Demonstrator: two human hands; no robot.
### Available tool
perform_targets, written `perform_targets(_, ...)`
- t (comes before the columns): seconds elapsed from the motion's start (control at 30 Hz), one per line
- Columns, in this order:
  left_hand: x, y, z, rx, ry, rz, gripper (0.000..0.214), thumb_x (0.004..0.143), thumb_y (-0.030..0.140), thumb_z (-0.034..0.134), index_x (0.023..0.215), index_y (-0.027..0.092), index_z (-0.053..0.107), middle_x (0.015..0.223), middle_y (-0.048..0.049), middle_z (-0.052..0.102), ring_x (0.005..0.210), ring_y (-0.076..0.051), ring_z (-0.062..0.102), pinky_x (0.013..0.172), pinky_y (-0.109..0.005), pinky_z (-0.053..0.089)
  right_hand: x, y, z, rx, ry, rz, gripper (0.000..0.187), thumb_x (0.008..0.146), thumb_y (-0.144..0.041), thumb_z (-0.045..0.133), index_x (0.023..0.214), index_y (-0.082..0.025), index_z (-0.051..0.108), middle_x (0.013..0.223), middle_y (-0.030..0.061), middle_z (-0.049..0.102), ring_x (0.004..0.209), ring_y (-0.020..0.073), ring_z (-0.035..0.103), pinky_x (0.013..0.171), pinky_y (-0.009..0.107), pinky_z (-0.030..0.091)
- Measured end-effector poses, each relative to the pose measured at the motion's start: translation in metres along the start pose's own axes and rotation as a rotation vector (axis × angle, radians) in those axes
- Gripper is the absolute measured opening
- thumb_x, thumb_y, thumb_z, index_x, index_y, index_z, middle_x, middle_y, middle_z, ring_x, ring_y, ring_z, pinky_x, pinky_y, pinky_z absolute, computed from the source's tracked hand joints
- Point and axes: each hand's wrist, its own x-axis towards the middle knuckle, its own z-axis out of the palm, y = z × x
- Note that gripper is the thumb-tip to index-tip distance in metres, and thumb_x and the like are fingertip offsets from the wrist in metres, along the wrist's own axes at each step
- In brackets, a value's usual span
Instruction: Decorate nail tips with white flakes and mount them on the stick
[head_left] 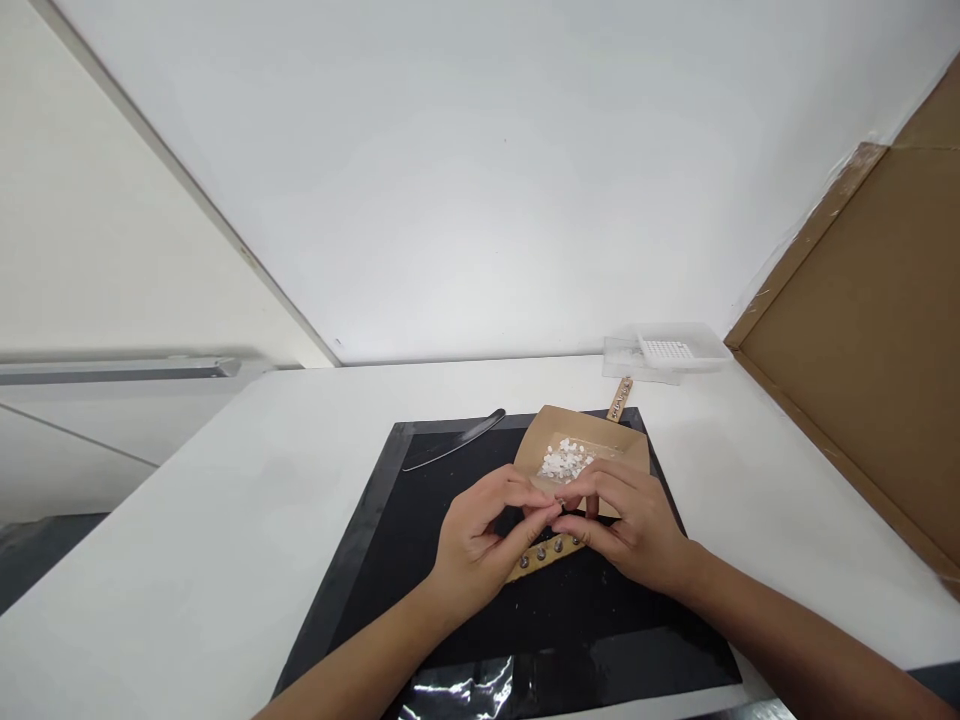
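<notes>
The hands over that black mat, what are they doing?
A person's left hand and right hand pinch a tiny thing between their fingertips, too small to make out. Just beyond, a brown tray holds white bits. A strip with metal knobs lies below the hands, on the black mat.

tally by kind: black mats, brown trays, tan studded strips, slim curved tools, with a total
Flat black rectangular mat: 1
Open brown paper-like tray: 1
Narrow tan strips with grey studs: 2
Slim dark curved tool: 1
Total: 5
</notes>
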Motion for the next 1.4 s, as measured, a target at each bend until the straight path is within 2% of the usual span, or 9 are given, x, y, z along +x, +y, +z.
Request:
perform_targets(0.1, 0.0, 0.002, 0.001, 0.059, 0.013, -0.03, 0.031, 0.099, 0.012, 0.071, 0.126, 0.025, 0.075, 0.084, -0.0002, 0.072, 0.071, -0.012, 0.067, 0.067, -0.024, 0.057, 0.0, -0.004, 0.001, 0.025, -0.012, 0.007, 0.016, 0.1, -0.037, 0.076, 0.101, -0.022, 0.072, 0.087, 0.0018, 0.073, 0.068, 0.0135, 0.064, 0.065, 0.027, 0.054)
perform_targets(0.17, 0.0, 0.003, 0.001, 0.08, -0.016, 0.009, 0.032, 0.1, 0.013, 0.068, 0.128, 0.026, 0.075, 0.082, -0.0005, 0.072, 0.073, -0.013, 0.067, 0.068, -0.024, 0.058, 0.0, -0.005, 0.003, 0.027, 0.002, 0.011, 0.016, 0.101, -0.036, 0.075, 0.096, -0.021, 0.071, 0.084, 0.0014, 0.072, 0.069, 0.0134, 0.065, 0.066, 0.027, 0.054)
perform_targets(0.27, 0.0, 0.0, 0.002, 0.051, -0.046, 0.053, 0.026, 0.101, 0.011, 0.065, 0.119, 0.025, 0.078, 0.089, -0.0033, 0.074, 0.082, -0.015, 0.071, 0.071, -0.026, 0.06, 0.0, -0.007, 0.004, 0.019, 0.03, 0.008, 0.016, 0.102, -0.034, 0.073, 0.093, -0.021, 0.07, 0.081, 0.001, 0.071, 0.069, 0.0133, 0.065, 0.066, 0.026, 0.053)
perform_targets(0.37, -0.001, -0.001, 0.002, 0.024, -0.016, 0.059, 0.024, 0.099, 0.009, 0.068, 0.114, 0.025, 0.077, 0.097, -0.0052, 0.079, 0.088, -0.017, 0.075, 0.078, -0.03, 0.063, 0.001, -0.009, 0.005, -0.004, 0.05, -0.005, 0.009, 0.104, -0.028, 0.07, 0.098, -0.021, 0.07, 0.082, 0.0013, 0.072, 0.069, 0.0136, 0.065, 0.066, 0.027, 0.053)
perform_targets(0.53, -0.002, 0.006, 0.003, 0.016, 0.052, -0.069, 0.009, 0.098, 0.016, 0.072, 0.102, 0.022, 0.078, 0.094, -0.0062, 0.082, 0.08, -0.018, 0.078, 0.068, -0.029, 0.064, 0.001, -0.009, 0.005, -0.028, 0.131, -0.023, 0.004, 0.104, -0.022, 0.065, 0.105, -0.022, 0.069, 0.078, -0.0007, 0.069, 0.065, 0.0138, 0.064, 0.063, 0.027, 0.052)
perform_targets(0.7, 0.002, 0.009, 0.002, 0.01, 0.021, -0.06, 0.011, 0.098, 0.015, 0.073, 0.1, 0.023, 0.08, 0.092, -0.0053, 0.082, 0.083, -0.018, 0.079, 0.072, -0.028, 0.065, -0.002, -0.005, 0.007, -0.042, 0.155, -0.01, 0.004, 0.104, -0.024, 0.066, 0.104, -0.021, 0.068, 0.08, 0.0005, 0.07, 0.066, 0.0141, 0.065, 0.063, 0.027, 0.052)
perform_targets(1.1, 0.003, 0.004, -0.002, -0.115, -0.104, -0.216, 0.012, 0.103, 0.026, 0.068, 0.099, 0.02, 0.078, 0.099, -0.005, 0.074, 0.045, -0.005, 0.062, 0.055, -0.023, 0.059, 0.001, -0.003, -0.001, 0.003, 0.16, -0.095, 0.008, 0.102, -0.019, 0.072, 0.108, -0.024, 0.073, 0.088, 0.0018, 0.079, 0.079, 0.0156, 0.075, 0.071, 0.029, 0.062)
perform_targets(1.3, 0.006, -0.001, -0.005, -0.038, -0.14, -0.113, 0.01, 0.102, 0.022, 0.068, 0.1, 0.02, 0.077, 0.099, -0.0062, 0.074, 0.047, -0.006, 0.065, 0.059, -0.025, 0.062, 0.002, -0.005, -0.004, -0.081, 0.132, -0.169, 0.012, 0.101, -0.013, 0.068, 0.107, -0.023, 0.073, 0.093, 0.0052, 0.077, 0.082, 0.0173, 0.075, 0.072, 0.03, 0.063)
perform_targets(1.4, 0.009, -0.007, -0.009, 0.118, -0.118, -0.001, 0.012, 0.103, 0.02, 0.065, 0.107, 0.021, 0.077, 0.099, -0.0075, 0.078, 0.064, -0.013, 0.073, 0.067, -0.028, 0.063, 0.0, -0.003, -0.004, -0.119, 0.149, -0.151, 0.012, 0.101, -0.013, 0.066, 0.107, -0.023, 0.07, 0.091, 0.0054, 0.075, 0.082, 0.0191, 0.074, 0.071, 0.032, 0.061)
